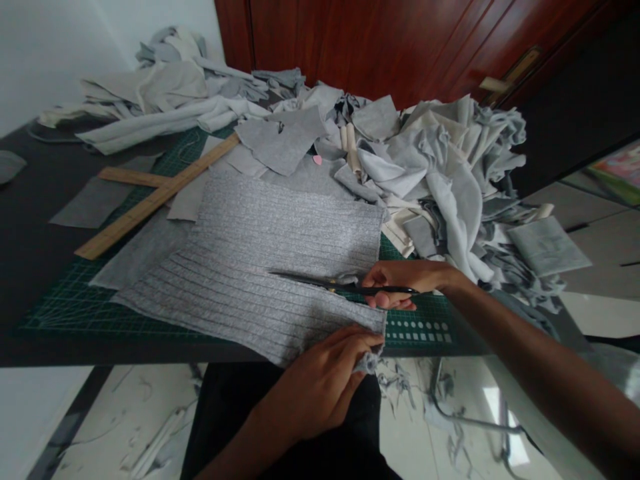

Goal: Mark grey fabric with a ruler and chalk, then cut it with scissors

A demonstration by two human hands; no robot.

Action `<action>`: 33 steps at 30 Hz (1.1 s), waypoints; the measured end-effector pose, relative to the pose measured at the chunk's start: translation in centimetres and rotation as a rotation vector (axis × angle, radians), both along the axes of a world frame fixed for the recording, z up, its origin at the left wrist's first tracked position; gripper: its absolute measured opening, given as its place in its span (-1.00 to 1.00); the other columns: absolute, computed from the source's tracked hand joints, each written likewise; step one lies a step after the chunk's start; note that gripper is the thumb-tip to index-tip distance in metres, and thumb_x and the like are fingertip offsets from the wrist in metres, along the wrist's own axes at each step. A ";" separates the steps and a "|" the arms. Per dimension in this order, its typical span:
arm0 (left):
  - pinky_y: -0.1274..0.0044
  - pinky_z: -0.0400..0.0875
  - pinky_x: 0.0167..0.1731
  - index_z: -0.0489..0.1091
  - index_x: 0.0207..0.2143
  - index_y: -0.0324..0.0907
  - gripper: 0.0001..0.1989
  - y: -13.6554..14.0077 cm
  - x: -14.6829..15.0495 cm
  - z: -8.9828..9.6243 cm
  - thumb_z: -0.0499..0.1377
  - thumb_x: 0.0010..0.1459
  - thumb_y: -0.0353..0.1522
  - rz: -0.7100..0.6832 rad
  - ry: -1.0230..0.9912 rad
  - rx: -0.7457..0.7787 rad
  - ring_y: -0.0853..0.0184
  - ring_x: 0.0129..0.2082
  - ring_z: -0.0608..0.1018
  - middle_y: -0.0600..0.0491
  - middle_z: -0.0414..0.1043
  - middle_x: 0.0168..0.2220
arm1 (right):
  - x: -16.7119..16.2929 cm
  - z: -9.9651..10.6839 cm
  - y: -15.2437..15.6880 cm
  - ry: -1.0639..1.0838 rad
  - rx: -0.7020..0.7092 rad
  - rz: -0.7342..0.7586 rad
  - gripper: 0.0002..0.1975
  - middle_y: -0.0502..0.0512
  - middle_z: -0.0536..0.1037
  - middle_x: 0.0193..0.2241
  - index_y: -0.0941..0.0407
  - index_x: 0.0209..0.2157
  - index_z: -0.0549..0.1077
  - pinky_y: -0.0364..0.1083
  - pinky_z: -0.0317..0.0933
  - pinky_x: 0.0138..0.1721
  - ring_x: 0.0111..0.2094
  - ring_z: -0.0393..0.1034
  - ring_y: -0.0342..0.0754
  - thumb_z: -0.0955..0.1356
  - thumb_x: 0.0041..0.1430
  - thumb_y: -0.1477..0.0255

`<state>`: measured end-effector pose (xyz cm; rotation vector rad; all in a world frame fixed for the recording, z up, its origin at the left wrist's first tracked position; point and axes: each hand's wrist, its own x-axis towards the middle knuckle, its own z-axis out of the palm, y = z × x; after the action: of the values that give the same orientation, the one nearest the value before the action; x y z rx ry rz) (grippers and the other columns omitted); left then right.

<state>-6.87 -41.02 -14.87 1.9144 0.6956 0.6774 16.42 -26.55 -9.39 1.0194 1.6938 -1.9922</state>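
A grey ribbed knit fabric (250, 227) lies spread over a green cutting mat (65, 300). My right hand (395, 283) is closed round the handles of black scissors (310, 279), whose blades point left along the ribs. Behind the blades, the fabric is parted from its right edge. Below them, my left hand (330, 380) grips the fabric's near right corner, with the cloth bunched between thumb and fingers at the table edge.
A wooden T-square ruler (150, 207) lies on the left of the mat. Heaps of grey and cream fabric scraps (430, 153) fill the back and right of the dark table (30, 200). A small pink piece (317, 160) rests among them. Scraps litter the floor (415, 427).
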 end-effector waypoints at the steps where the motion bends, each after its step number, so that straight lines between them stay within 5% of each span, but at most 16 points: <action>1: 0.29 0.31 0.37 0.24 0.26 -0.11 -0.51 0.0 0.0 0.0 -0.01 0.33 -0.58 -0.001 0.000 0.002 0.26 0.35 0.39 -0.01 0.41 0.29 | -0.3 0.0 0.0 0.005 0.000 -0.003 -0.41 -0.21 0.23 -0.68 0.10 -0.53 0.23 -0.27 0.12 -0.68 -0.68 0.09 -0.31 0.50 0.08 -0.07; 7: 0.32 0.31 0.37 0.24 0.25 -0.13 -0.53 0.1 -0.1 -0.1 0.00 0.35 -0.58 -0.015 -0.010 -0.011 0.29 0.35 0.39 -0.02 0.41 0.28 | -1.5 0.0 0.3 0.007 0.001 0.012 -0.35 -0.20 0.22 -0.70 0.10 -0.55 0.21 -0.28 0.08 -0.69 -0.69 0.08 -0.31 0.46 0.11 -0.16; 33: 0.33 0.30 0.37 0.25 0.25 -0.13 -0.55 0.0 0.0 -0.1 0.01 0.36 -0.56 -0.012 -0.013 -0.024 0.30 0.34 0.39 -0.01 0.40 0.29 | -2.9 0.1 -0.1 0.026 0.073 -0.031 -0.43 -0.21 0.23 -0.74 0.11 -0.58 0.23 -0.26 -0.08 -0.70 -0.73 0.08 -0.31 0.52 0.15 0.05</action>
<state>-6.90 -40.98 -14.97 1.8890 0.6804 0.6708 13.52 -26.70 -9.30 1.0553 1.7871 -1.9840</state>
